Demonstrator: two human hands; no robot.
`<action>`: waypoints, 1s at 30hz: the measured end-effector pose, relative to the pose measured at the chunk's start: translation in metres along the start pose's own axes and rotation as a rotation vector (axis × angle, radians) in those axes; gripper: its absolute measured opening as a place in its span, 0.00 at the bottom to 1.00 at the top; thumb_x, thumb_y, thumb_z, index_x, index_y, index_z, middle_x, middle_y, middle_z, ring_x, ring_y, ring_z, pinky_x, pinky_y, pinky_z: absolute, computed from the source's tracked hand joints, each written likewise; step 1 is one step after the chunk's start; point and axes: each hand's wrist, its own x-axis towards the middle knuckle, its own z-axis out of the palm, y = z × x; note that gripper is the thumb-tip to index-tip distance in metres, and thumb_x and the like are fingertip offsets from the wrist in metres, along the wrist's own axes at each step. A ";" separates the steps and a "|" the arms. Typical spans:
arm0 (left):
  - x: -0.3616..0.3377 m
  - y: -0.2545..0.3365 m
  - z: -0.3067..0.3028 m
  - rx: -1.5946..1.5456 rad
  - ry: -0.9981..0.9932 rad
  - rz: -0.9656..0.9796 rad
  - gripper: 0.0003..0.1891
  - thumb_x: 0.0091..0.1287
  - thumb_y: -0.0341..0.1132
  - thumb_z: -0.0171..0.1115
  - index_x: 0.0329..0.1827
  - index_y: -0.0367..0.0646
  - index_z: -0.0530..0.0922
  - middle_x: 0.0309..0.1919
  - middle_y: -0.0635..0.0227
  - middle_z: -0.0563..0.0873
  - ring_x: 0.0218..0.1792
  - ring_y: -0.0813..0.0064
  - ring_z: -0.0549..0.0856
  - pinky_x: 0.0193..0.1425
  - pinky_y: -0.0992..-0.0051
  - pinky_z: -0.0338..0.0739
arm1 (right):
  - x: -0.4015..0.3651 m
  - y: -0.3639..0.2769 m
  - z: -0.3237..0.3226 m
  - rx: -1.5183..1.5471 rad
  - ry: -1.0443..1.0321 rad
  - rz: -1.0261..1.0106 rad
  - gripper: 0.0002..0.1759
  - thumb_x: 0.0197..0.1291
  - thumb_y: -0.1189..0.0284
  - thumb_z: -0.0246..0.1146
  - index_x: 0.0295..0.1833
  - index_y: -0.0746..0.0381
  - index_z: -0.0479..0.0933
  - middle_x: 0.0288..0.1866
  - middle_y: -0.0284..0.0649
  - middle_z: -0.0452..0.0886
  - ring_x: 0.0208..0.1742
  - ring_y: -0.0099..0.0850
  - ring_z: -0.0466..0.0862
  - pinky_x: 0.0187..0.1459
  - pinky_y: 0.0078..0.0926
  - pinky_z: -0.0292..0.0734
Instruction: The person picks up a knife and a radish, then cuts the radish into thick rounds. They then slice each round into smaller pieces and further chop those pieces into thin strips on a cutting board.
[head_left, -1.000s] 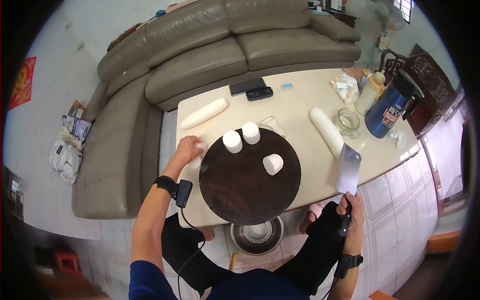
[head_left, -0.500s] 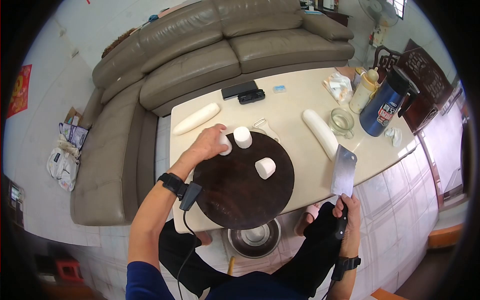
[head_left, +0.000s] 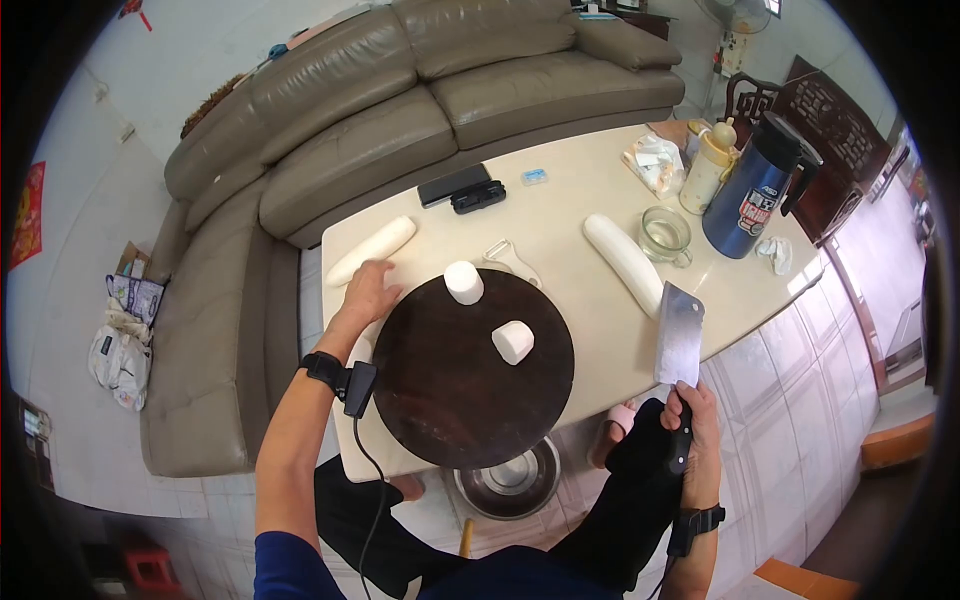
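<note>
My left hand [head_left: 372, 292] is at the left edge of the round dark chopping board [head_left: 470, 400], just below a long peeled white radish [head_left: 374, 250]. Its fingers curl downward and hide whatever is under them. Two short white radish pieces stand on the board, one near the far edge [head_left: 463, 283] and one right of the middle [head_left: 513, 342]. In my right hand [head_left: 697, 415] is a cleaver [head_left: 680, 335], gripped by its black handle with the blade up. Another long white radish [head_left: 624, 262] lies beyond the blade. A white peeler [head_left: 512, 262] rests behind the board.
On the table [head_left: 420, 225] are a glass mug [head_left: 665, 236], a blue thermos [head_left: 750, 190], a pale bottle [head_left: 708, 170], crumpled tissue [head_left: 775, 254] and a black case [head_left: 478, 196]. A metal basin [head_left: 505, 490] sits below the board's near edge. A sofa [head_left: 340, 140] stands behind.
My left hand, which was on a white radish piece at the board's upper left, has moved left off the board. That piece no longer shows there. The cleaver stays in my right hand.
</note>
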 end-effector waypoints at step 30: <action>-0.052 0.038 -0.040 -0.189 -0.070 0.315 0.32 0.69 0.44 0.64 0.73 0.39 0.67 0.65 0.51 0.77 0.64 0.56 0.77 0.67 0.62 0.72 | -0.005 -0.004 -0.002 0.020 -0.022 -0.024 0.06 0.68 0.75 0.58 0.45 0.66 0.70 0.22 0.37 0.70 0.15 0.25 0.70 0.19 0.23 0.66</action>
